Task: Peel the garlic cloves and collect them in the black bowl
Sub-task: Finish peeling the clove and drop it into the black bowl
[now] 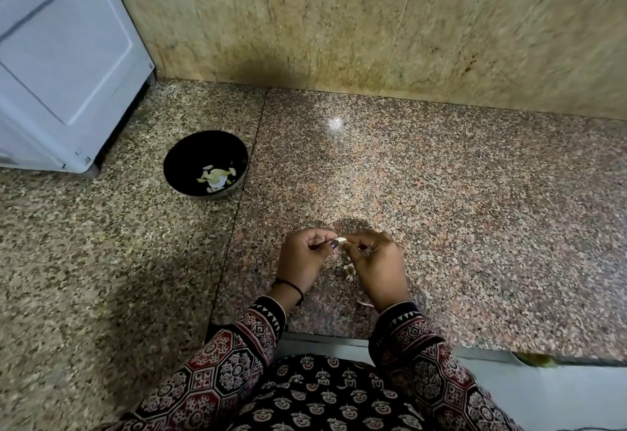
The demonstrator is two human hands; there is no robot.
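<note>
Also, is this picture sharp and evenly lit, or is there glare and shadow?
Head view: one glare spot on the counter, shadow over its lower left; wall and frame edges blurred, lines bent by the wide lens; garlic clove fairly sharp.

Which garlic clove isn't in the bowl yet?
The clove pinched between the left hand and right hand; the other cloves lie inside the black bowl.

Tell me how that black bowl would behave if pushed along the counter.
The black bowl would likely slide easily: the granite counter looks polished. It probably stays light, holding only a few peeled cloves. Wide and squat, it seems unlikely to tip.
</note>
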